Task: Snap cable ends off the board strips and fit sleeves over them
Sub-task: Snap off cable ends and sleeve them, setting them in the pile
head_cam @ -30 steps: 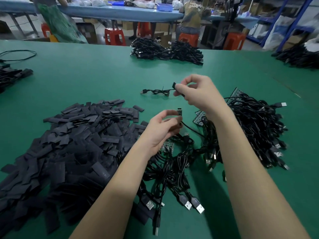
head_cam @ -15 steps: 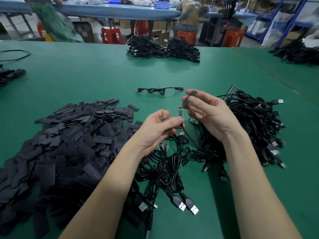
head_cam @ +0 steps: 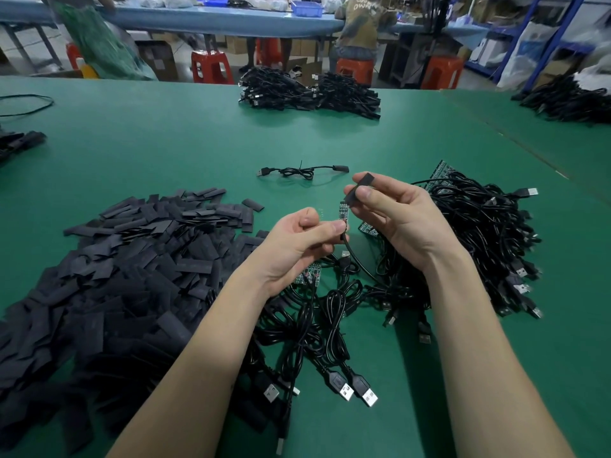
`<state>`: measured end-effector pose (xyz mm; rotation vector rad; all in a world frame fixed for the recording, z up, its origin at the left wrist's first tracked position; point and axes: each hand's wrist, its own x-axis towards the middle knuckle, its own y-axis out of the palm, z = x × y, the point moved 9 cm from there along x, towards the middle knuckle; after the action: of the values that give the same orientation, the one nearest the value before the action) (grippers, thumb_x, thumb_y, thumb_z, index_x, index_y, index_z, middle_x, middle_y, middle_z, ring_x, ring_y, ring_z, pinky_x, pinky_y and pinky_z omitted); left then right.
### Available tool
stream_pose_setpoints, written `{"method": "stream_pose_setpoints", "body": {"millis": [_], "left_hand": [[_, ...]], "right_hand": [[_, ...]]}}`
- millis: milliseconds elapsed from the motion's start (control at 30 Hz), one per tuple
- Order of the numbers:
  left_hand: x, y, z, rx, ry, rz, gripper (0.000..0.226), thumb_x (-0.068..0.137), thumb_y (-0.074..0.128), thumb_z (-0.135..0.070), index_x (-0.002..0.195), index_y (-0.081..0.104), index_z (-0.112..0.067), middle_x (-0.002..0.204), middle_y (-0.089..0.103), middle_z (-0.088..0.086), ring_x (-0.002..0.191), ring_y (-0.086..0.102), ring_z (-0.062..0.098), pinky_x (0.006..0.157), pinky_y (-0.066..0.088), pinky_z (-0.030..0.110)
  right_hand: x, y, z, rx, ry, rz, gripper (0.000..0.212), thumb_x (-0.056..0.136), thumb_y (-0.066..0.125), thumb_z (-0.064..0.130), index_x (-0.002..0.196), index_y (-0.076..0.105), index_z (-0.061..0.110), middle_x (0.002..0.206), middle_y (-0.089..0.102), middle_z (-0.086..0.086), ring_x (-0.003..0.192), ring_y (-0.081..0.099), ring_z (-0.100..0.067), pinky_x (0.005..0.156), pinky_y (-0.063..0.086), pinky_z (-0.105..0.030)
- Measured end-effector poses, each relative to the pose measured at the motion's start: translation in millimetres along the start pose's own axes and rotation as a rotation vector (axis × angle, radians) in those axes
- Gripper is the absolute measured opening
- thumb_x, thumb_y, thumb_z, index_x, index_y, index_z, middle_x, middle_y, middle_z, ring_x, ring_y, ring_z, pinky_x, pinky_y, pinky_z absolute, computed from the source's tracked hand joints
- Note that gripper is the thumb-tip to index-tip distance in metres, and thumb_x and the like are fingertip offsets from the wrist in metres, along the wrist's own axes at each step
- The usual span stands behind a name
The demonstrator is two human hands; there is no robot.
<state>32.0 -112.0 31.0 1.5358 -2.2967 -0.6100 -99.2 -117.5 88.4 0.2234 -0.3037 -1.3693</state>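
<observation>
Left hand pinched cable end upright, board tip exposed for sleeving. Right hand pinched sleeve at 1 o'clock of tip, just apart, mouth angled toward it. Sleeve pile at 9 o'clock; unprocessed cables at 3 o'clock.

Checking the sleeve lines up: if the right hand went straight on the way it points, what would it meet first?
Probably the small board end pinched by the left hand; the right hand's sleeve sits just above it, though depth is unclear.
</observation>
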Motion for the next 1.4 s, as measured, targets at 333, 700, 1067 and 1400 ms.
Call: {"method": "stream_pose_setpoints", "body": {"millis": [333, 700, 1067, 1400], "left_hand": [[-1.2, 1.9, -0.7, -0.014, -0.006, 0.019, 0.045, 0.082, 0.073, -0.008, 0.071, 0.032, -0.023, 0.077, 0.069, 0.0, 0.076, 0.065, 0.011, 0.058, 0.047, 0.017], [-4.5, 7.2, -3.9, -0.013, -0.008, 0.03, 0.044, 0.084, 0.069, -0.007, 0.072, 0.028, -0.022, 0.07, 0.067, -0.004, 0.067, 0.063, 0.007, 0.058, 0.044, 0.016], [-4.6, 5.1, -3.5, -0.024, -0.019, 0.033, 0.045, 0.083, 0.071, -0.007, 0.071, 0.03, -0.022, 0.076, 0.068, 0.001, 0.068, 0.061, 0.008, 0.057, 0.046, 0.017], [-3.9, 6.2, -2.0, -0.007, -0.026, 0.052, 0.045, 0.082, 0.072, -0.006, 0.07, 0.031, -0.023, 0.075, 0.06, 0.001, 0.071, 0.058, 0.007, 0.057, 0.044, 0.017]], "right_hand": [[-0.5, 1.0, 1.6, -0.003, -0.006, 0.057, 0.027, 0.08, 0.071, 0.01, 0.107, 0.075, 0.01, 0.099, 0.077, -0.009, 0.091, 0.073, -0.014, 0.08, 0.056, -0.02], [-1.1, 5.1, -3.3, -0.035, 0.045, 0.111, 0.029, 0.079, 0.071, 0.008, 0.108, 0.074, 0.01, 0.103, 0.077, -0.006, 0.086, 0.071, -0.007, 0.075, 0.055, -0.017], [-2.7, -1.8, -1.0, 0.03, 0.036, 0.044, 0.021, 0.074, 0.072, 0.009, 0.09, 0.083, 0.02, 0.096, 0.078, -0.002, 0.088, 0.073, -0.009, 0.072, 0.055, -0.015], [-2.8, -2.2, 0.6, 0.014, 0.013, 0.034, 0.019, 0.072, 0.074, 0.009, 0.084, 0.083, 0.02, 0.09, 0.078, -0.002, 0.084, 0.073, -0.008, 0.073, 0.054, -0.014]]}}
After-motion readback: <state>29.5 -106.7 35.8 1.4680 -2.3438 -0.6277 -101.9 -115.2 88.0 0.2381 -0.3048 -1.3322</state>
